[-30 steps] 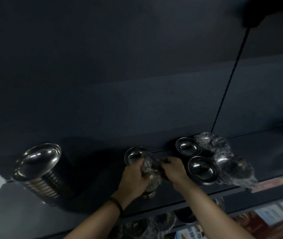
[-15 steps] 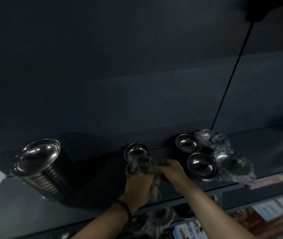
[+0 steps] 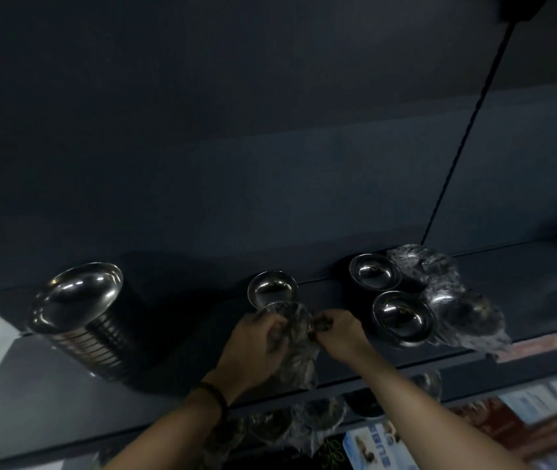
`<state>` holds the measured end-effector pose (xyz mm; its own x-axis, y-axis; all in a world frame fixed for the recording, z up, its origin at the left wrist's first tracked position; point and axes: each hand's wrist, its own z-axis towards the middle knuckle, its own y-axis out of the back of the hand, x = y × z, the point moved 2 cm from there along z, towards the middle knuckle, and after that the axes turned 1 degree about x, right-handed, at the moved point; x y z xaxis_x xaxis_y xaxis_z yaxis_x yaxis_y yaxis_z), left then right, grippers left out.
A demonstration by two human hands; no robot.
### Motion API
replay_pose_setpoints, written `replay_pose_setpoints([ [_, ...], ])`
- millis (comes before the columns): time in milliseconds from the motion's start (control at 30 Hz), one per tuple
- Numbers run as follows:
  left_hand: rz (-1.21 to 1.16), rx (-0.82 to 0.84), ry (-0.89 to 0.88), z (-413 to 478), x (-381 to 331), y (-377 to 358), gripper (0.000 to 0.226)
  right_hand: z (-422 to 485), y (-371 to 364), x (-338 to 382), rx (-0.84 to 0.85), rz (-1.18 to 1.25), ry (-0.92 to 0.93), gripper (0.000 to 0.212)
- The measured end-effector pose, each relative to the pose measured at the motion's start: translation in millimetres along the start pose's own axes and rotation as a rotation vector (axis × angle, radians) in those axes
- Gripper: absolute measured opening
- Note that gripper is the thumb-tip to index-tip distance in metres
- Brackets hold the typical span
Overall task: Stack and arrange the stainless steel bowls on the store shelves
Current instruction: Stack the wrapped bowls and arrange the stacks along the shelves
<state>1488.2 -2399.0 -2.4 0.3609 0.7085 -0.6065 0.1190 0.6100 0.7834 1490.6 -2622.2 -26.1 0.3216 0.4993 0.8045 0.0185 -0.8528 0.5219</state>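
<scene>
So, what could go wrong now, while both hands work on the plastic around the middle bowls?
1. The right hand pinches the plastic wrap while the left hand grips the wrapped bowls; a hard tug may tip them over.
2. The tall stack at the left is high and narrow; a jolt to the shelf might topple it.
3. The loose wrap at the right reaches the shelf edge and could slide off.

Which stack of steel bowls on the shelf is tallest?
The wide stack of stainless steel bowls at far left; the three smaller bowls to its right sit much lower.
</scene>
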Motion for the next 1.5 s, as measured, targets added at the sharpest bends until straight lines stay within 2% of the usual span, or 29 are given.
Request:
replay_pose_setpoints([
  [67, 0.145, -0.11, 0.095, 0, 14, 6, 0.051, -1, 1, 1, -0.016, -0.012, 0.03, 0.023],
  [167, 0.253, 0.011, 0.182, -3, 26, 4, 0.07, 0, 0, -2, -0.026, -0.019, 0.056, 0.032],
  [500, 0.313, 0.061, 0.184, -6, 39, -4, 0.076, 15, 3, 2, -0.012, -0.123, 0.094, 0.014],
  [633, 0.313, 0.023, 0.191, -3, 44, 5, 0.068, 41, 14, 21, -0.126, -0.194, 0.022, 0.024],
  [867, 0.331, 0.074, 0.179, -6, 51, 12, 0.062, 104, -7, 41, 0.09, -0.332, -0.054, 0.038],
  [1067, 0.281, 0.067, 0.241, -9, 53, 20, 0.058, 135, -24, 39, 0.204, -0.379, -0.152, 0.034],
  [1200, 0.266, 0.049, 0.247, -13, 54, 20, 0.051, 131, -22, 47, 0.102, -0.281, -0.128, 0.045],
  [1300, 0.259, 0.066, 0.252, -14, 53, 22, 0.055, 125, -13, 49, 0.044, -0.188, -0.165, 0.039],
  [1500, 0.209, 0.053, 0.202, -8, 44, 33, 0.059, 97, 27, 71, -0.21, -0.22, 0.034, 0.029],
])
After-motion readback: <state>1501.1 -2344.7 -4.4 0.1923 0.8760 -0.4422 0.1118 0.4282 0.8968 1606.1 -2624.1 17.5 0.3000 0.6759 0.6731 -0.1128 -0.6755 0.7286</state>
